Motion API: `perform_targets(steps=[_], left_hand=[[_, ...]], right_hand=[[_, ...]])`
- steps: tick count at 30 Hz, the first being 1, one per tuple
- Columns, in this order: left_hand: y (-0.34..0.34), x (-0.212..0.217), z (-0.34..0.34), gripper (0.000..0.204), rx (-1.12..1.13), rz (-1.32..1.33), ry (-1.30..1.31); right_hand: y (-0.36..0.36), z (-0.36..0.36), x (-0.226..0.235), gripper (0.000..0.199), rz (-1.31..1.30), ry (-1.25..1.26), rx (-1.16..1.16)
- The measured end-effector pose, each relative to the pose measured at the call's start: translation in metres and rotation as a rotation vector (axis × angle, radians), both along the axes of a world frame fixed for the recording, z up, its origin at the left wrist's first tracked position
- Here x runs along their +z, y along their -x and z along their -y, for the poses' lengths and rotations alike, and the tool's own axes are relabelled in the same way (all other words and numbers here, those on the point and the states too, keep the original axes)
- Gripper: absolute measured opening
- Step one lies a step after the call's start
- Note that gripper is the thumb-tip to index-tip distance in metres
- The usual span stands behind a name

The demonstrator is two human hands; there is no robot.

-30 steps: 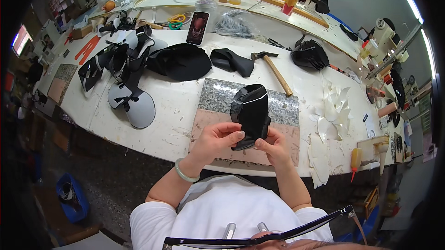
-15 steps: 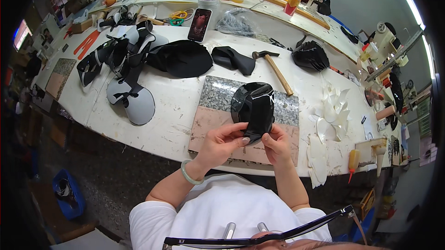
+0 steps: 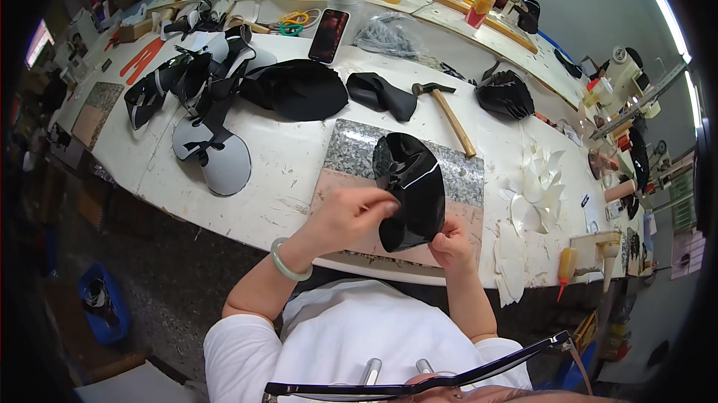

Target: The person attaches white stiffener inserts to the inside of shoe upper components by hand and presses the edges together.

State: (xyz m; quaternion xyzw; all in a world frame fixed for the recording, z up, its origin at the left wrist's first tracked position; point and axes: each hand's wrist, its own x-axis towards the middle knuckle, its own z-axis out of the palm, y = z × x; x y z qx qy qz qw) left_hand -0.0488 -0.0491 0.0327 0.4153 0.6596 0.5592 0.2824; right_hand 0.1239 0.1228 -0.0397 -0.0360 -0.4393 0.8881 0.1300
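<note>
I hold a glossy black leather piece (image 3: 413, 186), oval and slightly curled, over a granite slab (image 3: 351, 145) on the white workbench (image 3: 288, 167). My left hand (image 3: 350, 212) pinches its left edge, a green bangle on that wrist. My right hand (image 3: 451, 244) grips its lower right edge. Both hands hover above the slab's pinkish near half.
A wooden-handled hammer (image 3: 451, 111) lies just beyond the slab. Black leather pieces (image 3: 299, 89) and grey-and-black strapped parts (image 3: 206, 115) are piled at the left. A phone (image 3: 329, 35) leans at the back. White scraps (image 3: 535, 194) and a glue bottle (image 3: 565, 268) lie to the right.
The black piece has been turned and opened out from a narrower upright fold into a broad oval. My hands shifted to its lower edges.
</note>
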Motion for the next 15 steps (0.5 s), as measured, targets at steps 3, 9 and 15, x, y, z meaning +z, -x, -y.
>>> perform_targets(steps=[3,9,15], left_hand=[[-0.003,-0.019,-0.008,0.016,-0.093,-0.198,0.020],[-0.006,-0.037,-0.019,0.017,-0.003,-0.280,-0.181],[-0.011,-0.032,-0.026,0.019,0.008,-0.065,-0.202]], right_hand=[[0.002,0.000,0.003,0.031,-0.049,-0.016,0.018],[0.002,0.000,0.010,0.036,-0.046,-0.029,0.005],[0.002,0.001,0.020,0.038,-0.015,-0.057,-0.028]])
